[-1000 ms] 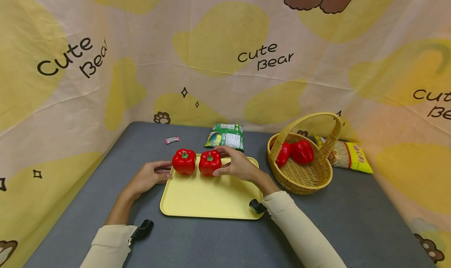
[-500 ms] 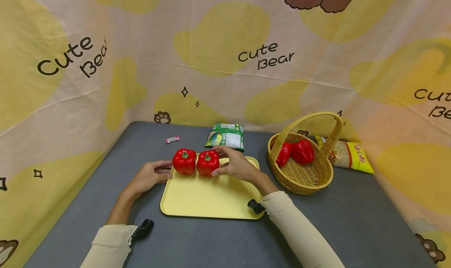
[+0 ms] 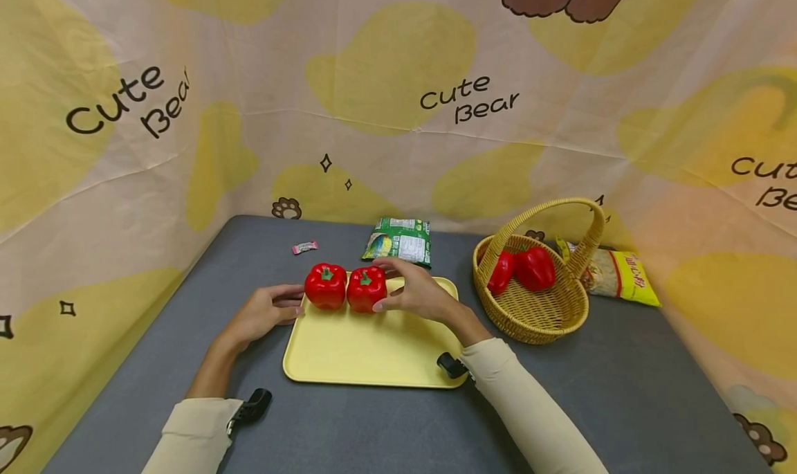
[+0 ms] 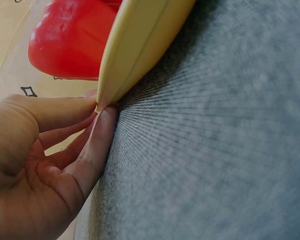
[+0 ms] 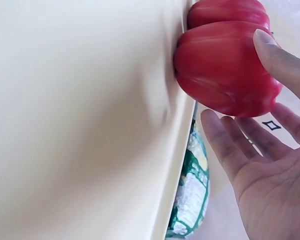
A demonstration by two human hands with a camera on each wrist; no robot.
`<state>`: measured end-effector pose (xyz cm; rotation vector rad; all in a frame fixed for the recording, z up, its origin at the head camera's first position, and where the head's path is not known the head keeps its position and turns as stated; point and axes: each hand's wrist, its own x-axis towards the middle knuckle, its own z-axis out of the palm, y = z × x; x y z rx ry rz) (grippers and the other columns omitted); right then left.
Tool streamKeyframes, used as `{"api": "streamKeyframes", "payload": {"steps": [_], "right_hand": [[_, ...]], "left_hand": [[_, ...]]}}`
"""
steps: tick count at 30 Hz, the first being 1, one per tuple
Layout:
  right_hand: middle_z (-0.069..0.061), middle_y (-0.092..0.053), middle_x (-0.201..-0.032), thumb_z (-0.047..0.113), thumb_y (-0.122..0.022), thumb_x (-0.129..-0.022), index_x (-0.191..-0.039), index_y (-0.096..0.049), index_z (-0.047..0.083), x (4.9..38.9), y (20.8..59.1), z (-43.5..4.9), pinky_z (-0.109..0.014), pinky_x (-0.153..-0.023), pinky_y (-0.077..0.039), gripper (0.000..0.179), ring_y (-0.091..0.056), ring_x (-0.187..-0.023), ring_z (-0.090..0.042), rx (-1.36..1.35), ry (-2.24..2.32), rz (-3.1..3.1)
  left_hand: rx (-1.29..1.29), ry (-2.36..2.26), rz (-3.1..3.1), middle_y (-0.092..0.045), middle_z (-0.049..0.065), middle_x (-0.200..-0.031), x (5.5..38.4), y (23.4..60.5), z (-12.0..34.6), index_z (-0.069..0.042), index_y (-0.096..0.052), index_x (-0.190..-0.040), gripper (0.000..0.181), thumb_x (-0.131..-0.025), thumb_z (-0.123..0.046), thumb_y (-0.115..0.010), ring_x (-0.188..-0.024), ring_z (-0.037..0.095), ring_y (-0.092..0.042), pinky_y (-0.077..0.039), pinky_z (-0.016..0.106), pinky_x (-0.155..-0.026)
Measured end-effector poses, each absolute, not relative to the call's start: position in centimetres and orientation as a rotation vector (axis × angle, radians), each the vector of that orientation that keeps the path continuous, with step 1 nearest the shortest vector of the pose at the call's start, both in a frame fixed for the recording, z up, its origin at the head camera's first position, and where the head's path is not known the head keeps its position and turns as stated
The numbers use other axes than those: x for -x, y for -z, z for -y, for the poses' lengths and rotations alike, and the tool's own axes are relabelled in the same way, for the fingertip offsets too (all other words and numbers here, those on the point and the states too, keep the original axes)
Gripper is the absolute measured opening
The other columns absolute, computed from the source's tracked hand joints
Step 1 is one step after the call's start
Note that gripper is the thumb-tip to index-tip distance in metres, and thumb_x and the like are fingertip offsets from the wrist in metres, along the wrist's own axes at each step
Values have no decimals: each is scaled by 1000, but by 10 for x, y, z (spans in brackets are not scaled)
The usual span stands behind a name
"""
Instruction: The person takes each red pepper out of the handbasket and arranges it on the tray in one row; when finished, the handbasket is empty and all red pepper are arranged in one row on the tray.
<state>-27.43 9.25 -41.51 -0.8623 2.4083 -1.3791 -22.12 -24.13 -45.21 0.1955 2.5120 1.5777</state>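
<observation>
Two red bell peppers stand side by side on the back left of a yellow tray (image 3: 373,349). My left hand (image 3: 258,315) pinches the tray's left rim, thumb over it and fingers underneath, as the left wrist view shows. Just inside that rim sits the left bell pepper (image 3: 325,286). Around the right bell pepper (image 3: 366,289) curves my right hand (image 3: 420,292), thumb at its front and fingers at its back. The right wrist view has the thumb (image 5: 282,62) lying on the pepper's side, with several fingertips right at its surface.
To the right of the tray is a woven basket (image 3: 529,315) with a tall handle and red peppers (image 3: 534,268) inside. A yellow food packet (image 3: 623,277) lies behind it. Behind the tray lie a green packet (image 3: 400,241) and a small pink candy (image 3: 304,248). Patterned cloth walls surround the table.
The right bell pepper has slid left with my right hand, closing most of the gap to the other pepper. My left hand has stayed at the tray's rim.
</observation>
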Motion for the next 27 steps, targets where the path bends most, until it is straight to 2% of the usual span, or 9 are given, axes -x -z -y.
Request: {"api": "streamKeyframes", "payload": {"steps": [5,14,22,27], "right_hand": [[-7,-62,-146,20,-92,-85,-151,-56,7,268,407,-102,-50,-102,-59,76,-60,-134,-30,920,1379,-2445],[-13,-68,-136,20,-89,-88,-138,-68,7,242,382,-139,-46,-96,-62,56,-66,-124,-33,1078,1293,-2618],[0,-75,-115,15,-89,-86,-124,-77,14,218,361,-189,-38,-83,-65,40,-71,-98,-17,1186,1305,-2771],[5,-76,-110,11,-89,-85,-120,-78,16,208,353,-223,-34,-84,-64,37,-72,-93,-17,1141,1301,-2877]], "left_hand": [[-205,-1575,-2515,-60,31,-145,222,452,241,10,-53,-149,56,-99,-7,-73,-129,44,-65,-63,34,-91],[-208,-1542,-2541,-61,31,-144,221,452,242,9,-54,-148,55,-99,-8,-73,-128,44,-65,-63,33,-91],[-199,-1542,-2543,-62,30,-143,222,453,243,8,-56,-148,54,-99,-10,-73,-127,42,-67,-63,31,-91],[-222,-1559,-2529,-61,31,-143,222,453,242,10,-54,-148,55,-100,-8,-73,-127,44,-66,-63,33,-91]]}}
